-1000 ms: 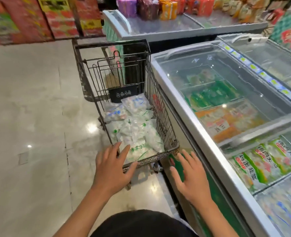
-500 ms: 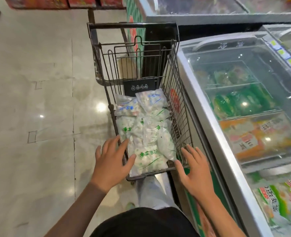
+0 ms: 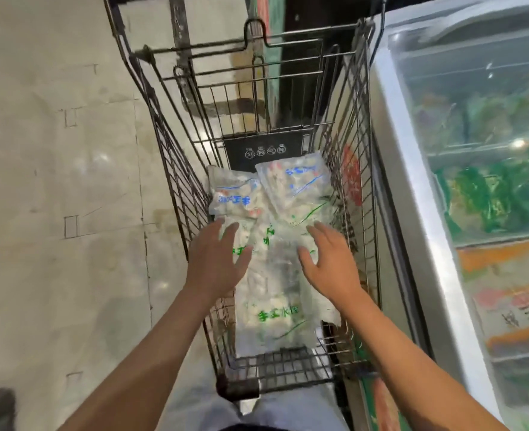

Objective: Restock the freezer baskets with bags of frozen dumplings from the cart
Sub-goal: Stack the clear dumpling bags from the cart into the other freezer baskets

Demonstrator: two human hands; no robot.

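Observation:
A dark wire shopping cart [image 3: 176,169] stands in front of me, holding several clear bags of frozen dumplings [image 3: 272,309] with green or blue print. Both my hands reach down into the cart over the pile. My left hand [image 3: 216,262] hovers with spread fingers over the left side of the bags. On the right side, my right hand [image 3: 331,259] has straight fingers at a green-print bag. Whether either hand touches the bags I cannot tell. The chest freezer [image 3: 412,194] runs along the cart's right side, with glass lids over green and orange packets.
Pale tiled floor [image 3: 55,213] lies to the left of the cart. The cart's folded child seat and black plaque [image 3: 266,150] stand at its far end. The freezer's metal rim sits close against the cart's right wall.
Both hands moved from the cart's near rim forward and down into the cart over the dumpling bags. My view tilted down and came closer to the cart.

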